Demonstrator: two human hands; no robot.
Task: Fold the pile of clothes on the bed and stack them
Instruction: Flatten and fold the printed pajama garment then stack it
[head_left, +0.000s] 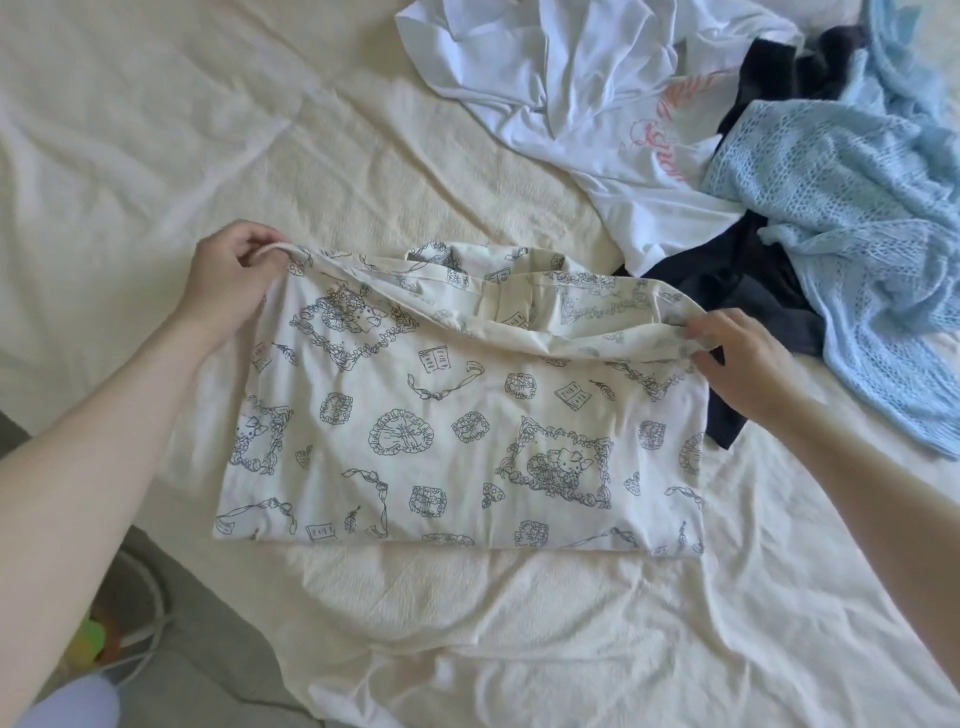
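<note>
Garment under work: 1 cream printed garment (457, 436), lying flat on the bed (156, 130) directly in front of the person, its long axis running left to right. Near edge is straight and looks already folded; far edge is raised and loose.

Left hand (234, 275) pinches the far-left corner between thumb and curled fingers, lifting it slightly off the sheet. Right hand (737, 358) pinches the far-right corner in the same manner, fingertips closed on the fabric edge. Both grips are narrow and holding cloth, not wide.

Governing relation: both grips sit on the far edge, at opposite ends of the long axis, and the body of the garment lies from them toward the person. Judgement: the coming fold would bring that far edge over the near part, both hands travelling together. Neither hand is clearly nearer the garment's centre.

Remaining stock: white shirt (571, 93), pale blue knit (841, 218) and dark garment (727, 280), heaped unfolded to the far right, the dark one touching the cream garment's right corner. No finished stack visible; task judged early.
</note>
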